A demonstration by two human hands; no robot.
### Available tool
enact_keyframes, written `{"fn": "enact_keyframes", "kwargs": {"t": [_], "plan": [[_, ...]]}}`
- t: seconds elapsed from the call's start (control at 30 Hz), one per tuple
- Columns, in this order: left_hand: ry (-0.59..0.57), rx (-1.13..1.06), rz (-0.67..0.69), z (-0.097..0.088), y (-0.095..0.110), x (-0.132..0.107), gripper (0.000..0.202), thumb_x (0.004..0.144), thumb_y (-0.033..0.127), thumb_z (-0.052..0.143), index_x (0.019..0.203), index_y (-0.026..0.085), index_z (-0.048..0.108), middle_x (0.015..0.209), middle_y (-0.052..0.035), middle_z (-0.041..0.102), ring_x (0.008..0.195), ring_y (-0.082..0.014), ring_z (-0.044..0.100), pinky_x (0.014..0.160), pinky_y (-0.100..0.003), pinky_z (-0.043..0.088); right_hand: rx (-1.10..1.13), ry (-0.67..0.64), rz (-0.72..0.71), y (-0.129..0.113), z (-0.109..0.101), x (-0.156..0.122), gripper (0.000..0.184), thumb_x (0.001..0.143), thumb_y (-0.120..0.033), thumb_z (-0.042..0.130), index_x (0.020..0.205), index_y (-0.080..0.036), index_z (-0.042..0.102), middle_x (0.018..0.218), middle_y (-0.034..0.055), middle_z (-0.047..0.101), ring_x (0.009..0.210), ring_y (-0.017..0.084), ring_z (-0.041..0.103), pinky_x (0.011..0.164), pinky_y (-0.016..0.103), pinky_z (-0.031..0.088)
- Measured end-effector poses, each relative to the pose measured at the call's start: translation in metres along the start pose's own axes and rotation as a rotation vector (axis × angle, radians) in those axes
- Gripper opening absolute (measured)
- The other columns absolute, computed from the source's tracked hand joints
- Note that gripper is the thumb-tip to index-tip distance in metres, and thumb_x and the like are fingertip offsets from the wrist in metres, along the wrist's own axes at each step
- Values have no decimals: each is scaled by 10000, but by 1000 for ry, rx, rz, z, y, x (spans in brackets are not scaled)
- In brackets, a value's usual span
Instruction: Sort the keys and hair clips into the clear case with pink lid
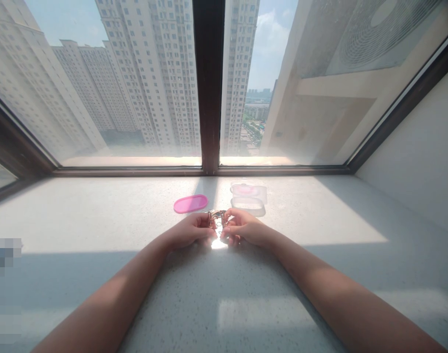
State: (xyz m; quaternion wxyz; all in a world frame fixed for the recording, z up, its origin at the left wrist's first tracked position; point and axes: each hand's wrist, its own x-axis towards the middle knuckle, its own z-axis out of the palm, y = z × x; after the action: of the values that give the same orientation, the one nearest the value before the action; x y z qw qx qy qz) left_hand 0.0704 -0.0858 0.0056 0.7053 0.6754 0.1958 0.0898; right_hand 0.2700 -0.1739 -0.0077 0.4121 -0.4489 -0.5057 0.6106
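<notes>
Both of my hands meet over the sill in front of me. Between them is a small bunch of shiny, coppery metal loops (pixel 219 218); their exact kind is too small to make out. My left hand (pixel 196 229) pinches the bunch's left side with thumb and fingers. On the other side, my right hand (pixel 244 228) has its fingers curled round the right part. Just beyond my left hand lies a pink oval lid (pixel 190 203), flat on the sill. A clear plastic box (pixel 249 197) with a pinkish patch rests beyond my right hand.
The pale speckled windowsill (pixel 224 279) carries bands of sun and shadow. A dark window frame (pixel 210 88) with glass panes closes off the far side. A white wall (pixel 415 132) stands at the right. Something blurred out sits at the left edge.
</notes>
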Motion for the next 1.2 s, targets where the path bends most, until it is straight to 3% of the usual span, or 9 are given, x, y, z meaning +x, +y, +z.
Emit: {"fn": "enact_keyframes", "kwargs": {"t": [1.2], "plan": [[-15, 51, -15, -2, -2, 1, 238, 751, 270, 699, 921, 128, 610, 842, -75, 687, 626, -129, 622, 551, -217, 438, -27, -35, -29, 0, -1, 0, 292, 777, -302, 660, 909, -193, 424, 710, 20, 683, 490, 128, 626, 433, 207, 472]]}}
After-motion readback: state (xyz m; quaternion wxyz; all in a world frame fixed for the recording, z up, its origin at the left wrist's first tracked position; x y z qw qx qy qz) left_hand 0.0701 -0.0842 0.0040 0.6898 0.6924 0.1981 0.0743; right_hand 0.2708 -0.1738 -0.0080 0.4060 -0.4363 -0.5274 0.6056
